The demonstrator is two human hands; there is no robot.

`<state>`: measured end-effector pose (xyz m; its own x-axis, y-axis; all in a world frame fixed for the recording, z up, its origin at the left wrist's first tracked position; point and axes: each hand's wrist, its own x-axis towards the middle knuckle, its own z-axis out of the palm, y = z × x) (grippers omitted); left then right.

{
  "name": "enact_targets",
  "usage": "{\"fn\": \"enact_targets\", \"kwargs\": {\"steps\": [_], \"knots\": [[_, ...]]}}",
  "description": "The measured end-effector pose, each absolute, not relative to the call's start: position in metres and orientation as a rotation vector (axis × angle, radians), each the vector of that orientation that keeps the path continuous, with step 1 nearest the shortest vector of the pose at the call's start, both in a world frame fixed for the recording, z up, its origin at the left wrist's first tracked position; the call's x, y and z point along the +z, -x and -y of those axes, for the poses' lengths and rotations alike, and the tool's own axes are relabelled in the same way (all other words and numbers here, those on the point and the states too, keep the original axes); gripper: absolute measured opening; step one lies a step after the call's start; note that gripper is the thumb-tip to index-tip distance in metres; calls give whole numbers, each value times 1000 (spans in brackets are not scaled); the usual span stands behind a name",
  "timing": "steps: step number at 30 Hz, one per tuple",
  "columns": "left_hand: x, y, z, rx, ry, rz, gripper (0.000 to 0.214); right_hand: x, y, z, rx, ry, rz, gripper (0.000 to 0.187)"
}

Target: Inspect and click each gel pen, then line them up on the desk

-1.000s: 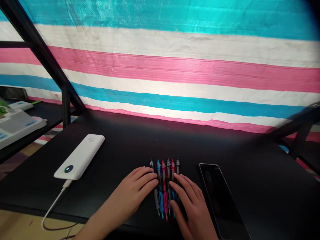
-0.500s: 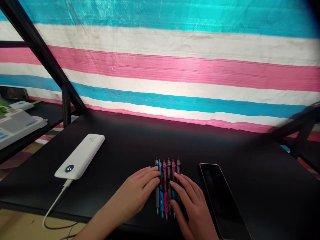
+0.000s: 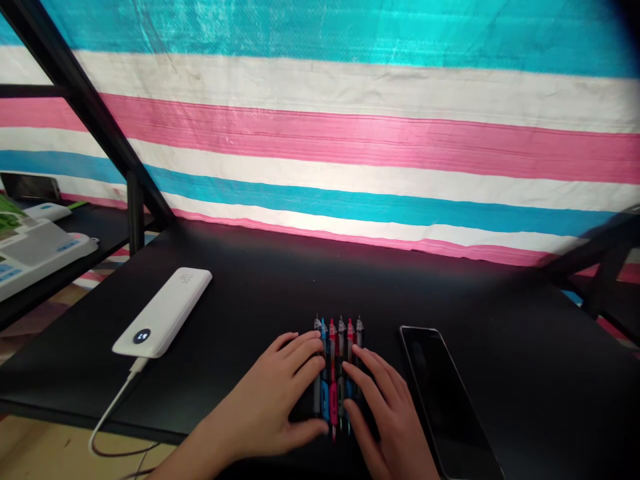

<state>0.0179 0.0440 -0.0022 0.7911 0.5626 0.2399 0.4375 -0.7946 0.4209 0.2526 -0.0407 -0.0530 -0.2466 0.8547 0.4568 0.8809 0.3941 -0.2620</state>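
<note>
Several click pens (image 3: 336, 360) with black, blue and red barrels lie side by side in a tight row near the front edge of the black table (image 3: 280, 280). My left hand (image 3: 280, 393) lies flat with fingers stretched out, its fingertips against the left side of the row. My right hand (image 3: 387, 407) lies flat too, fingers spread, touching the row's right side. Neither hand grips a pen.
A white power bank (image 3: 163, 311) with a white cable (image 3: 113, 407) lies at the left. A dark phone (image 3: 447, 400) lies face up right of my right hand. A striped tarp (image 3: 350, 133) hangs behind. Black frame bars (image 3: 85, 100) and a side shelf with white devices (image 3: 35, 247) stand at left.
My left hand has slid right, pushing the leftmost pen against the others, so the row is tighter. My right hand has stayed almost still.
</note>
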Motion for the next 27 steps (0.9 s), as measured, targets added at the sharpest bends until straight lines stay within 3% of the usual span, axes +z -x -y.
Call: {"fn": "enact_targets", "kwargs": {"steps": [3, 7, 19, 27], "knots": [[-2, -18, -45, 431, -2633, -733, 71, -53, -253, 41, -65, 1488, 2123, 42], [-4, -17, -47, 443, -2650, -720, 74, -53, -253, 41, -64, 1483, 2129, 41], [-10, -13, -42, 663, -2714, -596, 27, -53, -254, 40, -52, 1477, 2123, 42], [-5, -19, -31, 656, -2589, -502, 27, -53, -254, 40, -53, 1470, 2126, 41]]}}
